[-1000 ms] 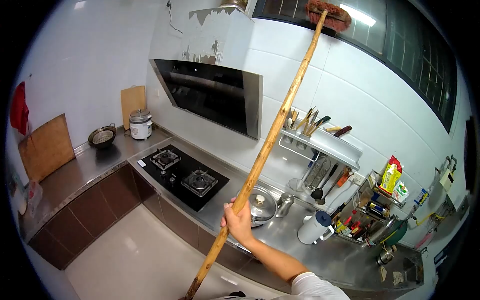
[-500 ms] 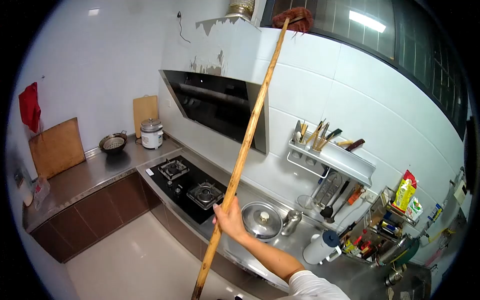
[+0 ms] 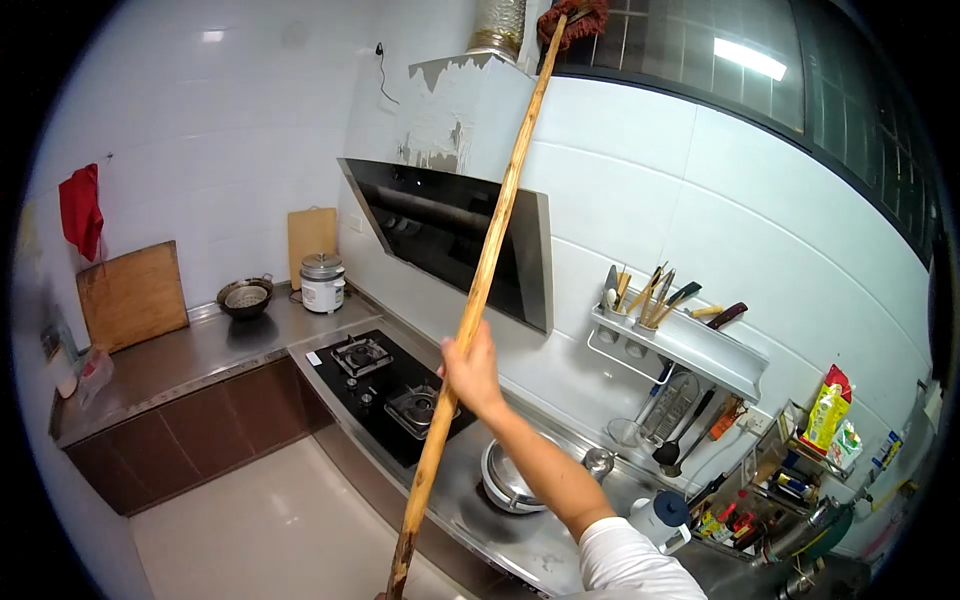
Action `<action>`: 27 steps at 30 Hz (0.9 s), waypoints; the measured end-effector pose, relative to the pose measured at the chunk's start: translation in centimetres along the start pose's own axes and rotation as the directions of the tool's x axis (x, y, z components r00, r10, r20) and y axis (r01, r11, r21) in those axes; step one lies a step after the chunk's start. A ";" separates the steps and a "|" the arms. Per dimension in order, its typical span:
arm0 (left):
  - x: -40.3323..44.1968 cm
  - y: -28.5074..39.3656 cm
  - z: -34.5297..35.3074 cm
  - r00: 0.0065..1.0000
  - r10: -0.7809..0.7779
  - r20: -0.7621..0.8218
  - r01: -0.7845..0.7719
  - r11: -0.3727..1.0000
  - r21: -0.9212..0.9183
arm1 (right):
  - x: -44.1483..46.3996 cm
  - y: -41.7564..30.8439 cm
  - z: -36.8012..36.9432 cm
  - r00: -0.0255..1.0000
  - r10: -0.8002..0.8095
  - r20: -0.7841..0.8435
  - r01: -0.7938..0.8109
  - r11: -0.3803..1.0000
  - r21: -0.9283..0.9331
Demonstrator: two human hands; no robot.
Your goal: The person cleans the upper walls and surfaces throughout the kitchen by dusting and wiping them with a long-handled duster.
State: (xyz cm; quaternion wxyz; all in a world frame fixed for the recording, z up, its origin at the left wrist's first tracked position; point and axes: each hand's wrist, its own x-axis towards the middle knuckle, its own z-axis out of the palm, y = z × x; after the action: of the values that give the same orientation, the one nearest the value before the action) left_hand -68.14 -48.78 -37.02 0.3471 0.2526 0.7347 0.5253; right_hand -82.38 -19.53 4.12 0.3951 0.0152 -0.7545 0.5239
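My right hand is closed around the long wooden pole of a mop, in the middle of the view. The pole slants from the bottom edge up to the top. Its shaggy red-brown mop head is at the lower left part of the dark-framed window, beside the silver duct. Whether the head touches the glass is unclear. Only a small skin-toned sliver shows by the pole's dark lower end, so my left hand cannot be made out.
Behind the pole are the black range hood and gas stove. A lidded pot, a white kettle and a condiment rack stand on the right counter. A utensil shelf hangs above. A rice cooker stands left.
The mop head has moved left along the window towards the duct. My right hand, still closed on the pole, has risen a little, and the view has shifted.
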 end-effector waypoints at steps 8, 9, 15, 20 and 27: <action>1.6 14.8 -0.3 0.988 0.013 -0.155 -0.064 0.944 -0.324 | 10.3 1.6 -2.0 0.883 -0.398 -0.250 0.274 0.868 -0.414; 1.6 17.0 0.2 0.988 0.018 -0.155 -0.067 0.945 -0.321 | 11.3 1.4 -2.2 0.871 -0.417 -0.259 0.271 0.848 -0.456; 4.8 23.1 0.4 0.813 0.267 -0.518 -0.353 0.933 -0.075 | 14.0 -4.9 -3.4 0.903 -0.333 -0.271 0.085 0.758 -0.646; 5.7 25.7 -0.1 0.856 0.261 -0.446 -0.355 0.924 -0.141 | 16.9 -5.9 -4.9 0.916 -0.304 -0.261 0.127 0.838 -0.531; 5.2 27.9 0.8 0.858 0.305 -0.414 -0.394 0.907 -0.148 | 15.9 -8.3 -5.6 0.928 -0.274 -0.253 0.216 0.948 -0.235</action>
State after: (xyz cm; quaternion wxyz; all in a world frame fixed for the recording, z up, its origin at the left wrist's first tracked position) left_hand -70.67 -35.52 -12.01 0.1224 0.2342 0.6641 0.6993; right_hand -86.44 -12.59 21.11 0.5608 -0.0056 -0.7318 0.3873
